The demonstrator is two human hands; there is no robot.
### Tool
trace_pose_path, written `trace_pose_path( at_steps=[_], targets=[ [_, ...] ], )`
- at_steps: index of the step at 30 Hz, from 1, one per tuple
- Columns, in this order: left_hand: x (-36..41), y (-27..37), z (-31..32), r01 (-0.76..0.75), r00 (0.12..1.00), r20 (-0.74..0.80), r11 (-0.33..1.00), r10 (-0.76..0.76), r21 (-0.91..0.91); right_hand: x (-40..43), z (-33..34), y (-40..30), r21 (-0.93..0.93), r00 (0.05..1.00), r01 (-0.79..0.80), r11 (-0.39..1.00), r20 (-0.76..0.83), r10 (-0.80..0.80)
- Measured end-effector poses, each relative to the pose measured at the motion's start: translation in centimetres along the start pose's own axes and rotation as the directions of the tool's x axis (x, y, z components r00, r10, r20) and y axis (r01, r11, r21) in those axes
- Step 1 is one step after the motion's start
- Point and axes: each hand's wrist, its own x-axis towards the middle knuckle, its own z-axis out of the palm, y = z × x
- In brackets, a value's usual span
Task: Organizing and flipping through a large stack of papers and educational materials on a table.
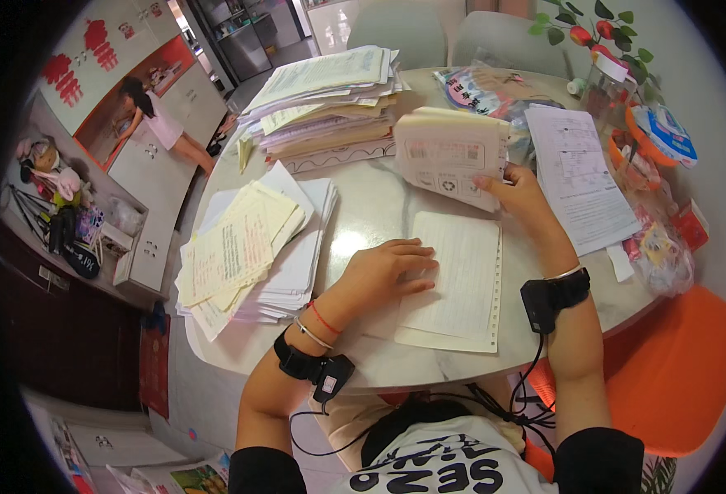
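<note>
My right hand (pixel 514 188) grips the lower right corner of a cream paper pad (pixel 449 157) with printed symbols on its face, tilted up above the table's middle. My left hand (pixel 400 272) lies palm down with fingers apart, its fingertips at the left edge of lined loose-leaf sheets (pixel 455 278). Those sheets have punched holes along their right side and lie flat before me. To the left, handwritten yellow sheets (pixel 239 247) rest askew on a pile of white papers (pixel 288 278). A tall stack of papers and booklets (pixel 332 111) stands behind them.
Printed sheets (pixel 579 179) lie at the right, beside a glass jar (pixel 607 86), orange bowls and plastic bags (pixel 662 259). A patterned plastic bag (pixel 474 92) is at the back. An orange chair (pixel 678 370) stands at the right. Another person (pixel 162 120) leans over a cabinet.
</note>
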Motion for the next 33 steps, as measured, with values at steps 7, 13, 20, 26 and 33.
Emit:
trace_pose_path(
  at_steps=[7,13,20,26,33],
  targets=[
    [-0.2,0.4,0.0,0.011,1.000,-0.024,1.000,-0.010,0.027,-0.7,0.1,-1.2,0.045,0.972,0.059,0.997,-0.230,-0.047],
    [0.0,0.5,0.1,0.029,0.997,-0.070,0.984,-0.017,0.176,-0.4,0.4,-1.3,0.199,0.921,0.254,0.946,-0.350,-0.173],
    [0.1,-0.4,-0.1,0.128,0.969,-0.216,0.991,-0.118,0.031,-0.2,0.4,-0.8,0.490,0.953,0.244,0.837,-0.280,-0.114],
    [0.1,-1.5,-2.0,0.037,0.904,-0.172,0.473,-0.391,-0.880,-0.7,1.7,0.0,0.570,0.981,0.191,0.799,-0.087,-0.173],
    [-0.3,-3.9,-3.2,-0.110,0.920,0.017,-0.299,-0.391,-0.948,-2.8,5.8,-0.7,0.366,0.884,0.220,0.904,0.318,-0.344]
  ],
)
